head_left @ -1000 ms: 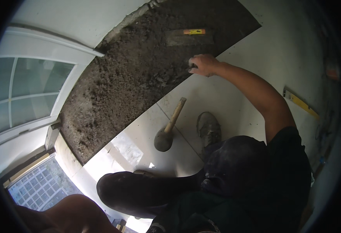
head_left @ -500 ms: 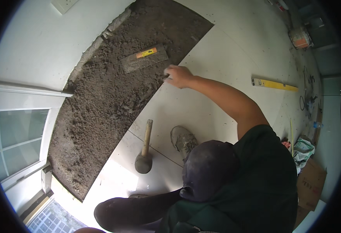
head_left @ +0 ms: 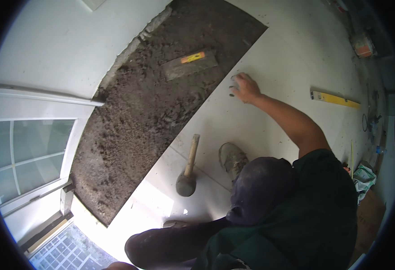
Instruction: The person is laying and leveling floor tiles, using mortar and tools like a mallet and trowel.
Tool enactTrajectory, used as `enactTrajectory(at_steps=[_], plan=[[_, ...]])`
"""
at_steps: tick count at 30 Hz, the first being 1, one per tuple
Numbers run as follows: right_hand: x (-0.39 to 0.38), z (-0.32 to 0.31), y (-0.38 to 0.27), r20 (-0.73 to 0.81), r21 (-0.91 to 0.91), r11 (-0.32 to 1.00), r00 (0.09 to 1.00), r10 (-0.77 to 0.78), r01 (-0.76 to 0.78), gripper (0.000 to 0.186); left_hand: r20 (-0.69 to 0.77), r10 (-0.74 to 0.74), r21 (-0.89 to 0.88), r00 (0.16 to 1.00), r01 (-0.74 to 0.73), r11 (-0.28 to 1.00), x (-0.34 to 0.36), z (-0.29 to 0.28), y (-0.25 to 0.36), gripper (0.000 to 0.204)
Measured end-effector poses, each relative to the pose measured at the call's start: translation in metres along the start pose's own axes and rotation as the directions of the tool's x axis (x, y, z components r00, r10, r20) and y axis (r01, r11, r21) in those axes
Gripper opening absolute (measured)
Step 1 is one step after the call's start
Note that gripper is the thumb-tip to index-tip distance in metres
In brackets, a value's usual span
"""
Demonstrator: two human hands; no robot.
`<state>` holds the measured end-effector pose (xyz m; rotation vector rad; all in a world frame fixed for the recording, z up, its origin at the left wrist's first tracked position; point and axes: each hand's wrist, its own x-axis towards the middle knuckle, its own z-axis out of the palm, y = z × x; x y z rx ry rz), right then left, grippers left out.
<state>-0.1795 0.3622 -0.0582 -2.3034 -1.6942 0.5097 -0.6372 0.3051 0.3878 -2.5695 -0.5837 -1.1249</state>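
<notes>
My right hand (head_left: 246, 88) hovers over the white floor tile (head_left: 269, 121), just right of its edge along the bed of mortar (head_left: 130, 121). Its fingers are half curled and apart, with grey dust on the tips. Small dark specks show beside the fingertips; whether they touch the hand is unclear. Nearest to it, on the mortar, lies a flat trowel (head_left: 190, 65) with an orange and yellow handle. A mallet (head_left: 188, 173) with a wooden handle rests on the tiles. Of my left arm only a patch of skin shows at the lower edge; the fingers are hidden.
A yellow spirit level (head_left: 337, 99) lies on the tiles at right. Beyond it are a bucket (head_left: 363, 45), a crumpled bag (head_left: 364, 180) and a cardboard box (head_left: 369, 218). A white-framed glazed door (head_left: 40, 153) borders the mortar at left. My shoe (head_left: 231, 158) stands beside the mallet.
My right hand has drawn back from the tile's edge to the right, over the tile. The whole view has shifted, so the floor and tools appear farther right.
</notes>
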Motion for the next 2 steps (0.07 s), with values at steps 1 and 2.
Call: enactTrajectory(at_steps=[1,2], plan=[[0.0001,-0.0036,0.0105,-0.024,-0.066,0.997,0.999,0.031,-0.033,0.044,0.378,-0.230,-0.038,0.897,0.263,0.964,0.0064,-0.0207,0.0113,0.020],[-0.0003,-0.0033,0.0097,-0.037,-0.120,0.991,0.998,0.051,-0.056,0.046,0.404,-0.229,-0.030,0.886,0.263,0.964,0.0092,-0.0287,0.0098,0.020]])
